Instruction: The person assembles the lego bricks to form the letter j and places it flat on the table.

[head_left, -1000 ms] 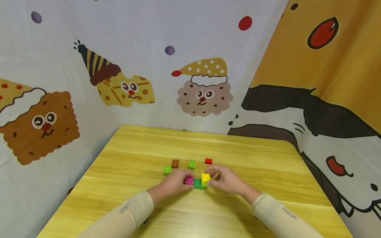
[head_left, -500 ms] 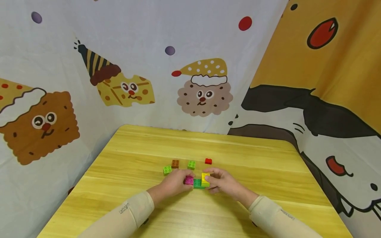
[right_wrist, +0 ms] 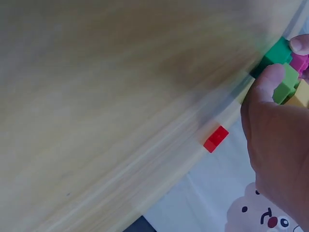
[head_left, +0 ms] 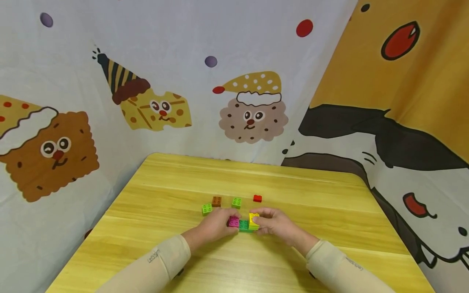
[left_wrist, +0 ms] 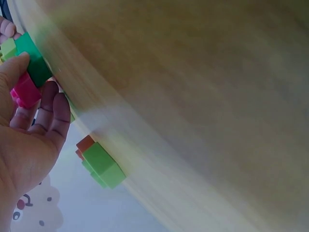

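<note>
A long dark green toy brick (head_left: 243,225) carries a magenta brick (head_left: 233,221) at its left end. At the right end, a lime brick (right_wrist: 288,83) sits on it with a yellow brick (head_left: 253,218) on top. My left hand (head_left: 217,224) holds the magenta end; in the left wrist view its thumb lies against the dark green brick (left_wrist: 34,60). From the other side, my right hand (head_left: 280,225) grips the lime and yellow stack between thumb and fingers. The hand hides part of the yellow brick (right_wrist: 300,96) in the right wrist view.
Behind the hands lie loose bricks on the wooden table (head_left: 176,183): a brown one (head_left: 216,201), two lime ones, (head_left: 207,209) at left and one lime brick (head_left: 236,202) nearer the middle, plus a red one (head_left: 257,198). A printed curtain (head_left: 176,49) hangs behind the table.
The right hand has closed in on the yellow and lime stack, its thumb coming over the yellow brick's front. My left hand keeps its place on the magenta brick.
</note>
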`<state>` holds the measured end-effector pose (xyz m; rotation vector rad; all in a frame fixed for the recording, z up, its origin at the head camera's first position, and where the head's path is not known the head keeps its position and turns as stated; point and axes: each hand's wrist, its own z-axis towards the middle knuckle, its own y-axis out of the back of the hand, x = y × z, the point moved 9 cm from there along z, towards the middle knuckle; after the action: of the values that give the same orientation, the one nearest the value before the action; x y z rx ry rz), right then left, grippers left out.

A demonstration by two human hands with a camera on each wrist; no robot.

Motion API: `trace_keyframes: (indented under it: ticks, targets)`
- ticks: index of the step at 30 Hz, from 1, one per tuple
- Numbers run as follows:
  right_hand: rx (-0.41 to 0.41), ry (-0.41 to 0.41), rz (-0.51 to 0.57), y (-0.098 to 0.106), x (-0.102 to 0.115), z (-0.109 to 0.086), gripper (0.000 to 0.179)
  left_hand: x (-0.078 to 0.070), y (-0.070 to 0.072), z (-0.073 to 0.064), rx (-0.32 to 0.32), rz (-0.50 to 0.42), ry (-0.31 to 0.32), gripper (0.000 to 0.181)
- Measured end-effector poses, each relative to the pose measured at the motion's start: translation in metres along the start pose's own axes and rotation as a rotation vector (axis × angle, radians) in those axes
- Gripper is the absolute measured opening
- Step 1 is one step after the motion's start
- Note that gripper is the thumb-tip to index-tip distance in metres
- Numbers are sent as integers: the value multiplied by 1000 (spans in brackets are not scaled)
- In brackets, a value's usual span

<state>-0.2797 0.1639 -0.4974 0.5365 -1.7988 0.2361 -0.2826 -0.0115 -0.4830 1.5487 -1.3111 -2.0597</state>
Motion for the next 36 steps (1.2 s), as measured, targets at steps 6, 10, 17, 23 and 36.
trace_keyframes:
  ticks: [6,10,17,23,36]
  targets:
    - [-32,-22,-16,1,-3,-2,55,-2,0,0,-3,1,-14,36]
    - [-35,-33,4,1,-3,2,54,-3,2,0,-7,4,-17,35]
    - [-5,-49,45,0,-8,7,54,-2,2,-1,-8,0,-13,34]
    - [27,-52,86,-1,-9,7,58,-2,1,-1,-2,33,-18,34]
    - [68,-57,121,-3,-12,7,59,-11,5,5,50,139,-22,31]
